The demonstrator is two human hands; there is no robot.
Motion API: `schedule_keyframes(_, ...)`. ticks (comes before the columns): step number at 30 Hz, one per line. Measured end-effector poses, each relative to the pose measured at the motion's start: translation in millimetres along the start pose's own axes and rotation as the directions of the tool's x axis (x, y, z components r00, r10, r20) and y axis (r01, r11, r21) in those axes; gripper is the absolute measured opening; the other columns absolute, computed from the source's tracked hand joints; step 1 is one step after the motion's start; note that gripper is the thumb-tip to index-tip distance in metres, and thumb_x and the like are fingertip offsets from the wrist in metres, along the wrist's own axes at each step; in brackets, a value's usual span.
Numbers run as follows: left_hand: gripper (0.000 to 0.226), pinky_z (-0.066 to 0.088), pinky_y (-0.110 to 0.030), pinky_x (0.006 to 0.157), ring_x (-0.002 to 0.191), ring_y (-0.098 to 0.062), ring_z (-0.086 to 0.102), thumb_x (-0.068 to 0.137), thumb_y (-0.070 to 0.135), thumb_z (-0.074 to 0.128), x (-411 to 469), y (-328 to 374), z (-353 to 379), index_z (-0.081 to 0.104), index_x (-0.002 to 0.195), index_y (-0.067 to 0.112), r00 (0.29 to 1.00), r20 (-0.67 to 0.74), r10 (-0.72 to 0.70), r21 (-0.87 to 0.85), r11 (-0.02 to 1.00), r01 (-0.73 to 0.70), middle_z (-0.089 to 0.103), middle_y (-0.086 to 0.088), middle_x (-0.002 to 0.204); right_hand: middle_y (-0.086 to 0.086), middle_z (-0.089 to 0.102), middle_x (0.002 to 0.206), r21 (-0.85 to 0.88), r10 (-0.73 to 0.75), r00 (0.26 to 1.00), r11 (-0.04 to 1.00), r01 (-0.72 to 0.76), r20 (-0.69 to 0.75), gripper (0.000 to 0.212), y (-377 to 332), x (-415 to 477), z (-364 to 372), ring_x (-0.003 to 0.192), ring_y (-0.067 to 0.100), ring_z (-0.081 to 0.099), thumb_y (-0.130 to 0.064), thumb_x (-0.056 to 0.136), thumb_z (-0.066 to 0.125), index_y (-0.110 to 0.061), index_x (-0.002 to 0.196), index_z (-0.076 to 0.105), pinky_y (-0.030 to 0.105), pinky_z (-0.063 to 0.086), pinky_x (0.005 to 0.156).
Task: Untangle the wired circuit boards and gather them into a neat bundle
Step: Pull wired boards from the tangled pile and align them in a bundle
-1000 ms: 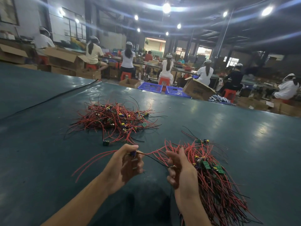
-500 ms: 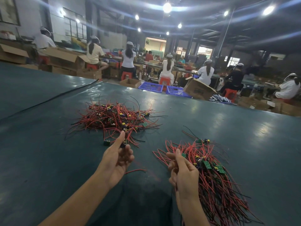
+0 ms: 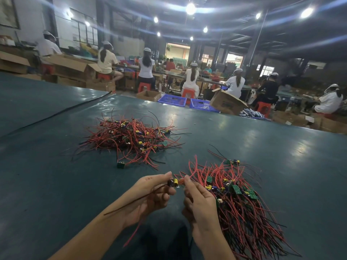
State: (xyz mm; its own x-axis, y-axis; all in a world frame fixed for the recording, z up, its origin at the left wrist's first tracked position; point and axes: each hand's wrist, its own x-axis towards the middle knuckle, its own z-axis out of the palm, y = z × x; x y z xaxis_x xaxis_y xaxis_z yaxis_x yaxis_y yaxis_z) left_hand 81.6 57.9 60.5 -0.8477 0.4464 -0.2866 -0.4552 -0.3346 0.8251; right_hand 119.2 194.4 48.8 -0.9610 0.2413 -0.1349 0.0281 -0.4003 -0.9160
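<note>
My left grip [image 3: 150,194] pinches one wired board [image 3: 173,182] above the table [image 3: 47,175]. My right grip [image 3: 199,201] seems to pinch it too, though blur hides where. Two heaps lie there: a tangled pile [image 3: 131,139] ahead and a combed bundle [image 3: 234,199] just beside my right grip.

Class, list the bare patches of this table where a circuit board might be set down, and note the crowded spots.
Bare table: far right, beyond the sorted bundle; near left, beside the left hand. Crowded: just this side of the tangled pile, where a loose board lies.
</note>
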Motion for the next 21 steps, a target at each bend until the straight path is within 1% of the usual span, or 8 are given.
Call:
schedule_keyframes(4,0.027,0.053,-0.025,0.05,0.049,-0.017,0.06,0.068,0.011,0.06,-5,-3,-2,0.078,0.087,0.005,0.985,0.167,0.047,-0.324,0.946,0.01,0.068,-0.012,0.068,-0.003,0.051,0.056,0.128,0.054,0.999,0.99,-0.053,-0.002,0.012,-2,-2,1,0.038,0.004,0.036,-0.026,0.064,0.077,-0.015,0.068,0.072,0.015,0.026,0.035)
schedule_keyframes(6,0.035,0.053,-0.027,0.052,0.051,-0.017,0.059,0.068,0.002,0.054,-4,-10,-1,0.077,0.093,0.008,0.976,0.176,0.13,-0.351,0.934,-0.061,0.066,-0.01,0.072,-0.005,0.055,0.055,0.158,0.056,0.998,0.986,-0.052,-0.017,0.013,-3,-3,2,0.038,0.003,0.04,-0.026,0.063,0.077,-0.015,0.07,0.072,0.015,0.029,0.035)
schedule_keyframes(9,0.028,0.053,-0.024,0.058,0.058,-0.015,0.059,0.071,0.001,0.069,-3,-20,5,0.076,0.095,0.014,0.962,0.138,0.237,-0.201,0.958,-0.207,0.066,-0.008,0.079,-0.001,0.06,0.055,0.165,0.031,0.999,0.986,-0.029,-0.013,0.012,-1,-4,3,0.038,0.006,0.047,-0.022,0.067,0.076,-0.011,0.072,0.074,0.017,0.037,0.035)
schedule_keyframes(11,0.025,0.052,-0.022,0.06,0.061,-0.013,0.058,0.07,0.019,0.08,-3,-24,9,0.075,0.094,0.016,0.95,0.1,0.295,-0.086,0.954,-0.287,0.066,-0.005,0.081,0.006,0.064,0.059,0.129,0.013,1.0,0.992,-0.011,-0.01,0.014,2,-4,4,0.041,0.009,0.055,-0.022,0.068,0.076,-0.009,0.075,0.075,0.019,0.044,0.038)
schedule_keyframes(13,0.028,0.051,-0.021,0.058,0.06,-0.011,0.057,0.065,0.032,0.079,-2,-25,11,0.076,0.086,0.015,0.941,0.02,0.337,-0.024,0.941,-0.337,0.067,-0.004,0.077,0.015,0.071,0.071,0.132,0.003,1.0,0.991,-0.003,-0.004,0.012,5,-3,5,0.053,0.017,0.066,-0.02,0.07,0.075,-0.009,0.073,0.076,0.024,0.053,0.046)
schedule_keyframes(15,0.03,0.051,-0.019,0.058,0.06,-0.011,0.06,0.061,0.031,0.079,-2,-24,11,0.077,0.082,0.011,0.924,-0.035,0.381,0.019,0.924,-0.381,0.068,-0.007,0.075,0.016,0.073,0.075,0.151,-0.001,0.999,0.989,0.006,-0.034,0.01,5,-3,7,0.059,0.02,0.069,-0.015,0.076,0.073,-0.01,0.068,0.076,0.026,0.054,0.049)
schedule_keyframes(18,0.031,0.051,-0.017,0.06,0.061,-0.011,0.062,0.055,0.027,0.079,-4,-23,11,0.078,0.081,0.01,0.89,-0.04,0.455,0.127,0.886,-0.447,0.07,-0.01,0.076,0.0,0.06,0.054,0.124,0.018,0.983,0.992,0.005,-0.185,0.013,3,2,5,0.041,0.009,0.051,-0.015,0.082,0.074,-0.012,0.069,0.074,0.021,0.041,0.04)
schedule_keyframes(21,0.024,0.051,-0.018,0.06,0.06,-0.012,0.062,0.059,0.024,0.077,-6,-19,11,0.079,0.08,0.013,0.876,-0.003,0.483,0.211,0.856,-0.471,0.07,-0.008,0.073,-0.007,0.045,0.049,0.21,0.026,0.957,0.977,0.037,-0.29,0.009,-9,10,-12,0.037,0.004,0.031,-0.017,0.086,0.071,-0.013,0.079,0.068,0.017,0.028,0.035)
